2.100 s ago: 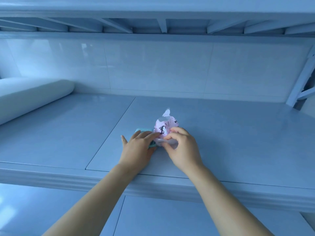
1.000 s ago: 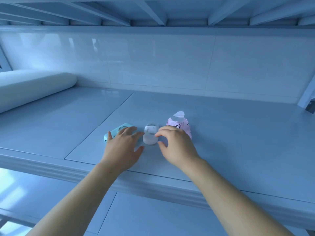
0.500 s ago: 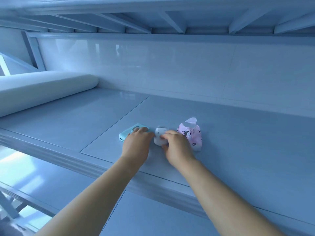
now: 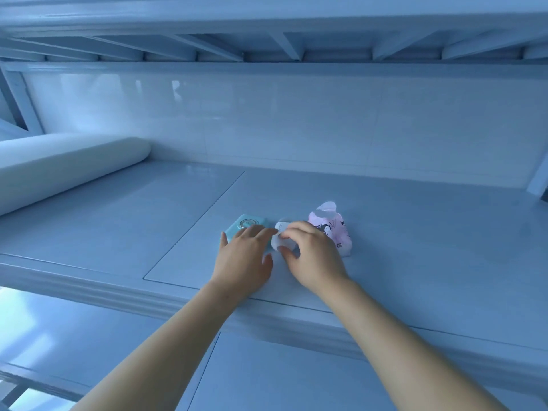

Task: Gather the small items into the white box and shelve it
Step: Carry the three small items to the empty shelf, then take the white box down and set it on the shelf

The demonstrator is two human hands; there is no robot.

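The task looks to be at an early stage. Three small items lie in a tight row on the shelf (image 4: pixel 415 262), none of them boxed, and no white box shows anywhere in view, so the gathering, the boxing and the shelving all appear to remain.

The left hand (image 4: pixel 243 262) lies flat with its fingers spread over the near corner of the teal case (image 4: pixel 246 225); its grip closes on nothing, it only rests there. The right hand (image 4: pixel 311 256) curls around the small white jar (image 4: pixel 281 237), thumb at the jar's 6 o'clock side and fingers at its 12 o'clock side, pinching it.

The teal case is a flat, rounded square with a round silver disc on top, at 9 o'clock from the jar and just beside it. The jar is short, pale and translucent, with a white label whose print is too small to read. At 3 o'clock from the jar sits the pink packet (image 4: pixel 332 229), soft and crinkled, printed with dark cartoon figures, its white flap raised at the top; it is partly hidden by the right hand.

A long white roll (image 4: pixel 59 170) lies well apart at 10 o'clock.
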